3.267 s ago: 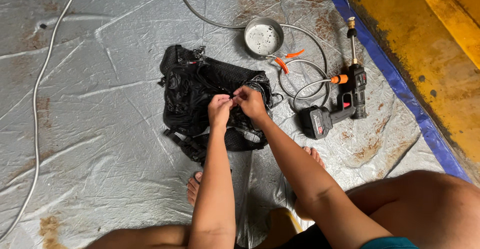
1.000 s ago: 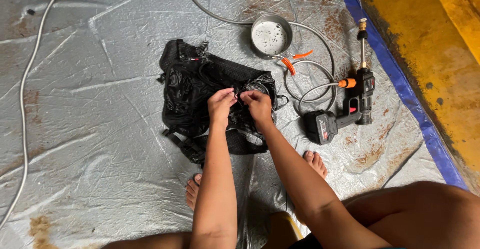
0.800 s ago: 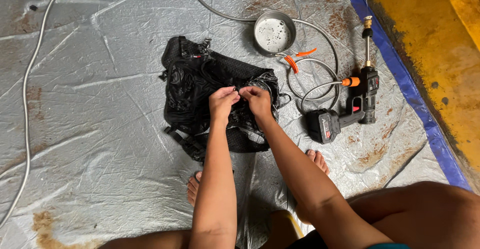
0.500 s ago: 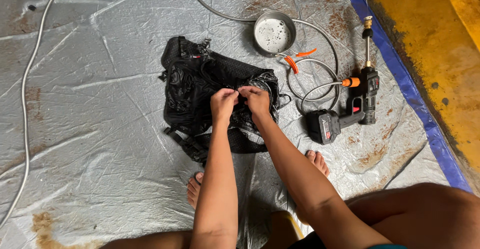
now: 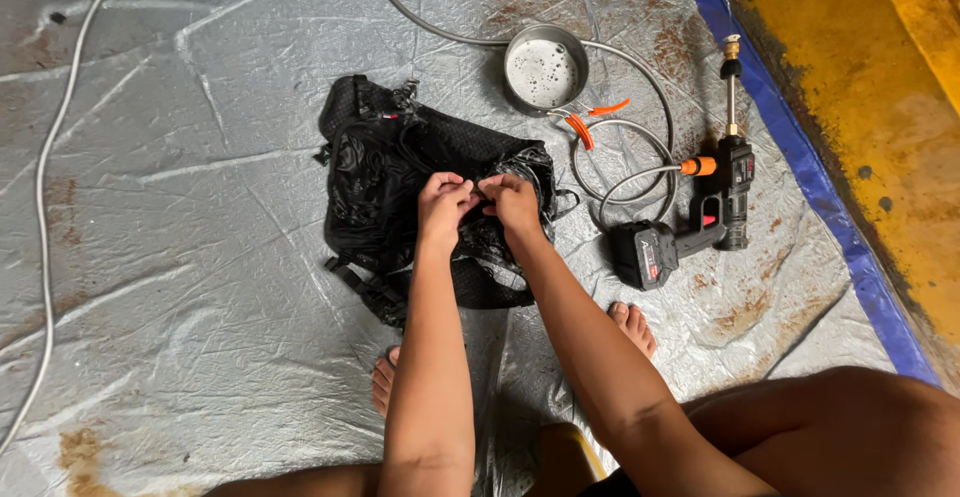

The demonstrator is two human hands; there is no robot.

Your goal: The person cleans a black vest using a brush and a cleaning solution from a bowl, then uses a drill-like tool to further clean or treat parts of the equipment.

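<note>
Both hands work at the middle of the wet black backpack (image 5: 400,172) lying on the grey tarp (image 5: 180,257): the left hand (image 5: 443,207) and right hand (image 5: 515,202) have fingers pinched together on a fold, seemingly mid-job, the spray gun (image 5: 700,227) lying unused to the right

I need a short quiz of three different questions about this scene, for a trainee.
1. True or false: both hands grip the black backpack.
2. Which thing lies nearest the metal bowl? A) orange clip B) white cable C) bare foot
3. Fill in: the hose joins the cordless spray gun at an ___ connector.

Key: 1 true: left hand and right hand pinch it. 2 A. 3 orange.
</note>
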